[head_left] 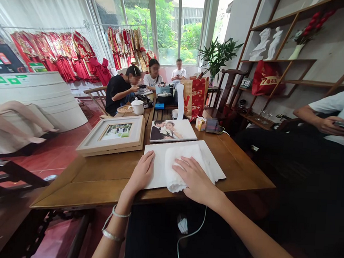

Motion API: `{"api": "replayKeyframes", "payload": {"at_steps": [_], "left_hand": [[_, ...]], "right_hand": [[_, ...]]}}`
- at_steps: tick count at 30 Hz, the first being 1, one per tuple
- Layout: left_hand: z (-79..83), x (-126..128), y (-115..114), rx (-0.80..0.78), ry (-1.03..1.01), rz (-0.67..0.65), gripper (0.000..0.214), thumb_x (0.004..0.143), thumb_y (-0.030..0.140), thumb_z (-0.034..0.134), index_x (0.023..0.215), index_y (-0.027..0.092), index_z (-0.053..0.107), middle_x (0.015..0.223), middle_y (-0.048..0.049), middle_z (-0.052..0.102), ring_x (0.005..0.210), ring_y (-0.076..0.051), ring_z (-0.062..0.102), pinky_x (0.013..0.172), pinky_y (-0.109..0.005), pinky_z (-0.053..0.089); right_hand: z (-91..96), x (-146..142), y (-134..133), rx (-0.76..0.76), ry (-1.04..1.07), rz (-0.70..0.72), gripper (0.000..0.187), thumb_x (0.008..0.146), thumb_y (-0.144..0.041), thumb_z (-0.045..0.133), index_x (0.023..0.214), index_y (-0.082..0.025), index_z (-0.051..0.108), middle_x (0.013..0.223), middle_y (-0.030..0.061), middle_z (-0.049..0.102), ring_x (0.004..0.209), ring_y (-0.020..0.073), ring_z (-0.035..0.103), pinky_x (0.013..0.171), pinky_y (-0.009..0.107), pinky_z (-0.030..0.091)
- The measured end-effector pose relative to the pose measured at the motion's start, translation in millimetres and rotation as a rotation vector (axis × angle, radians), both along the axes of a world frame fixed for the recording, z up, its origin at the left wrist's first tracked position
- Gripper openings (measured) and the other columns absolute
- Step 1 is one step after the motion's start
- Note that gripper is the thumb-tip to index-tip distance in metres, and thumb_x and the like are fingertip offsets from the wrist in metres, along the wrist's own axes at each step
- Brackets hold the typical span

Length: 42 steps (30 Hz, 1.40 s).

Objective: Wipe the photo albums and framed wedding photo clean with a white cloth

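A flat white panel (155, 170) lies near the front edge of the wooden table. My left hand (144, 170) rests at the panel's left edge, fingers stretched forward and close together. On top of the panel is a folded white cloth (174, 180) with a ragged edge. My right hand (194, 175) lies flat on this cloth, fingers spread and palm down. Just beyond stands a wedding photo panel (174, 130), lying face up. To the left, a framed photo (113, 132) with a pale wood frame lies on another frame.
The wooden table (97, 186) carries a white lidded mug (137, 106), a red paper bag (193, 97), a small tissue pack (200, 124) and a phone (215, 126). A white cable (192, 234) hangs over my lap. Several people sit around; one at right holds a phone.
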State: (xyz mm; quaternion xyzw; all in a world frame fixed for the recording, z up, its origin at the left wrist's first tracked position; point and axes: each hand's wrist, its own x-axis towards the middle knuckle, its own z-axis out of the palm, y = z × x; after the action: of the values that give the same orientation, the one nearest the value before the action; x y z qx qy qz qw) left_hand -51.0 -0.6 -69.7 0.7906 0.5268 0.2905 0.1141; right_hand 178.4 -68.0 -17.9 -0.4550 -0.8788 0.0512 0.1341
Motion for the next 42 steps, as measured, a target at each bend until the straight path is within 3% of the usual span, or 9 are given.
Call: {"api": "replayKeyframes", "payload": {"at_steps": [10,19,30,34,42], "left_hand": [[-1.4,-1.1,-0.2,0.007,-0.017,-0.002,0.044,0.091,0.021,0.033,0.131,0.014,0.049,0.142,-0.0134,0.044,0.134,-0.023,0.036,0.114,-0.045,0.026],[4.2,1.4,-3.0,-0.030,-0.012,0.012,0.045,0.090,0.021,0.032,0.130,0.008,0.049,0.142,-0.0167,0.043,0.135,-0.024,0.035,0.114,-0.043,0.026],[-1.0,-1.9,-0.2,0.010,-0.030,-0.011,0.044,0.090,0.021,0.033,0.130,0.013,0.050,0.142,-0.0136,0.045,0.134,-0.023,0.037,0.113,-0.045,0.027],[-3.4,-3.1,1.8,0.019,-0.034,-0.023,0.043,0.090,0.021,0.034,0.131,0.016,0.050,0.141,-0.0122,0.045,0.133,-0.023,0.037,0.113,-0.046,0.028],[-4.1,-2.6,2.0,0.015,-0.030,-0.018,0.044,0.091,0.022,0.032,0.130,0.013,0.049,0.141,-0.0141,0.045,0.134,-0.023,0.037,0.113,-0.045,0.028]], "right_hand": [[2.3,-0.9,-7.0,-0.018,-0.035,-0.004,0.064,0.066,-0.006,0.051,0.130,-0.012,0.048,0.144,0.0140,0.039,0.137,0.0300,0.024,0.114,0.051,0.014],[6.3,-4.6,-22.9,-0.040,-0.043,0.035,0.066,0.065,-0.005,0.052,0.130,-0.012,0.047,0.144,0.0142,0.040,0.137,0.0304,0.023,0.114,0.051,0.014],[5.2,-23.1,31.4,0.001,-0.036,-0.027,0.053,0.072,-0.008,0.054,0.126,-0.011,0.052,0.141,0.0158,0.044,0.133,0.0333,0.031,0.110,0.053,0.019],[7.2,-29.4,39.8,0.001,-0.041,-0.019,0.050,0.073,-0.007,0.053,0.123,-0.010,0.054,0.139,0.0179,0.045,0.133,0.0336,0.031,0.109,0.055,0.020],[8.9,-13.1,-4.6,-0.043,-0.010,0.134,0.066,0.064,0.000,0.049,0.127,-0.016,0.050,0.144,0.0108,0.041,0.137,0.0273,0.026,0.113,0.050,0.017]]}}
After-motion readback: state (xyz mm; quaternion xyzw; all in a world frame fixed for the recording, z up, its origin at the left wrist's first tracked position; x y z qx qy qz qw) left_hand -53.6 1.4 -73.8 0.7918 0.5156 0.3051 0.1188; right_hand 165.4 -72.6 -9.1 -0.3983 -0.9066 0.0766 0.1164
